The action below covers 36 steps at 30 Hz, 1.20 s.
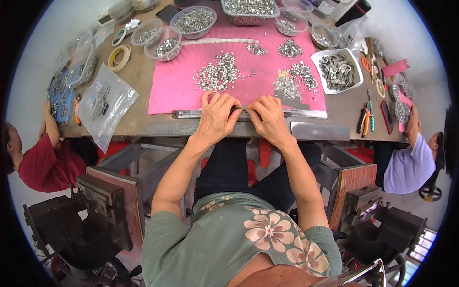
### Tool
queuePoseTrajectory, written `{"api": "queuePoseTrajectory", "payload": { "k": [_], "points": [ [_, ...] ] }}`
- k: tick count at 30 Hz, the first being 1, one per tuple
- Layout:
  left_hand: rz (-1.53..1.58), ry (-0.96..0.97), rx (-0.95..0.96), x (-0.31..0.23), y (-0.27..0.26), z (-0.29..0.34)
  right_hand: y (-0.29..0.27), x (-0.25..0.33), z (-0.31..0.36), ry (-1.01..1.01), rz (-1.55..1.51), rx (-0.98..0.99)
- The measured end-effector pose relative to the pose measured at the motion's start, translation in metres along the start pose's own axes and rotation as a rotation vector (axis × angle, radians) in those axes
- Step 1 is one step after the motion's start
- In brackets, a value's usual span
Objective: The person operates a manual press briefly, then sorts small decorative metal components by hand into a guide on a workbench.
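Observation:
My left hand (217,115) and my right hand (268,117) meet at the near edge of a pink mat (167,86), thumbs and fingertips pinched close together. What lies between the fingertips is too small and covered to make out. Under and beside the hands runs a long narrow metal rail (187,114), lying along the table's front edge. Just beyond my left hand spreads a pile of small shiny metal pieces (219,71). Past my right hand are a patch of thin silvery strips (287,87) and another heap of metal pieces (304,75).
Clear plastic bowls of metal pieces (193,21) line the back. A white tray (357,82) of dark metal parts stands right, near pliers (365,119). Left are a tape roll (119,58) and plastic bag (107,105). Other people (45,162) work at both sides.

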<state>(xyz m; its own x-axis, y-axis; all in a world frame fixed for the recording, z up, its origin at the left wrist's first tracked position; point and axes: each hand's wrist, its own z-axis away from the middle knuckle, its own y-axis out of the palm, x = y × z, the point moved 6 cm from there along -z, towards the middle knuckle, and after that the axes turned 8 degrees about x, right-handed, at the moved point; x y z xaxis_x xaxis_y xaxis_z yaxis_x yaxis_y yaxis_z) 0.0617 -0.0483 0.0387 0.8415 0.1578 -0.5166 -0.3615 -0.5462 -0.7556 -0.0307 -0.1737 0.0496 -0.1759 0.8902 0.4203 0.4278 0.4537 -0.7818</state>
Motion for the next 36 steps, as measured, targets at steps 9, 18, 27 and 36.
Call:
{"api": "queuePoseTrajectory", "payload": {
  "k": [9,18,27,36],
  "points": [
    [-0.001,-0.095,-0.023,0.017,0.0,-0.023,0.002,-0.051,-0.041,0.156,0.013,-0.004],
    [-0.228,-0.072,-0.071,0.052,0.021,-0.073,0.024,-0.071,-0.061,0.136,0.143,0.054],
    [-0.067,-0.118,0.08,0.038,-0.002,-0.053,-0.006,-0.044,-0.018,0.079,0.086,0.06],
    [0.012,-0.181,0.053,0.04,-0.002,-0.036,-0.009,-0.051,-0.012,0.143,-0.052,0.094]
  ]
}}
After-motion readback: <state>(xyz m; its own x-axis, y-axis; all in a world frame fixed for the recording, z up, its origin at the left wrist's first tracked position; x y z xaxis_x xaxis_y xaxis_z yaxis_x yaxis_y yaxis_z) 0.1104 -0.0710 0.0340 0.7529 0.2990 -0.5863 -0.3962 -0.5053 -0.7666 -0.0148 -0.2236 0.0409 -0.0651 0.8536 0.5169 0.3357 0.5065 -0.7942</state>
